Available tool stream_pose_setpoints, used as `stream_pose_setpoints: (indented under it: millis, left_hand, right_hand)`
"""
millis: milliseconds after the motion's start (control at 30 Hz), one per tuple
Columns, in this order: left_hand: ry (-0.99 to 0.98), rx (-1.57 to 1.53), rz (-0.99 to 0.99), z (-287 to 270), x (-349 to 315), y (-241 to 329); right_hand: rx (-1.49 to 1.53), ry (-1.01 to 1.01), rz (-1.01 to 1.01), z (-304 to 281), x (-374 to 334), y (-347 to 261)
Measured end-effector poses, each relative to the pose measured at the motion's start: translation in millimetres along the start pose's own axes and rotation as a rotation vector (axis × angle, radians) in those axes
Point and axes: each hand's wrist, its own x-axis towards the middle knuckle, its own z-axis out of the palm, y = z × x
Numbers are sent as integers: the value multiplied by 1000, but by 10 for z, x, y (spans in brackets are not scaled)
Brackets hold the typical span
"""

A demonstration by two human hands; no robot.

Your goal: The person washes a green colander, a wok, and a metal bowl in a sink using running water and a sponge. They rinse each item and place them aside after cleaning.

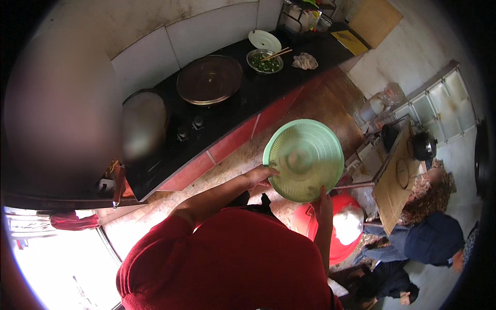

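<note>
A round, light green plastic colander [305,155] is tilted in front of me, its slotted inside facing up. My left hand [260,177] is closed on its left rim, with the thumb over the edge. At the lower right rim, my right hand [323,200] grips the same colander; its fingers are partly hidden under it. I see no food inside the colander. Just beyond the hands and lower down stands a red plastic basin [304,219], partly covered by my right arm and sleeve.
Along the black counter [310,77] stand a large round lid [209,80], a metal bowl of chopped greens [263,63] with chopsticks [279,53], a white plate [264,40] and a crumpled plastic bag [305,61]. Rightward are a wooden board table [395,181], a black pot [423,146] and people [431,240].
</note>
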Motion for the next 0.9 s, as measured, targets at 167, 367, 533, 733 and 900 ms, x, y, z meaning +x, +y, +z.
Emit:
stream_pose_setpoints:
  millis: [167,367,533,733,900]
  left_hand:
    - [-24,158,-5,-136,670,551]
    - [-144,53,43,-410,1198,1395]
    - [318,-405,266,-1341,1489,1557]
    - [938,-1121,449,-2221,1094,1399]
    - [1031,-1223,645,-2397,1145,1449]
  right_hand:
    - [109,-16,55,-5,742,-178]
    - [141,60,51,-179,1569,-700]
    - [270,163,66,-319,2315,-911]
    - [480,140,329,-625,3462,-872]
    - [288,63,341,-282,4258,-1298]
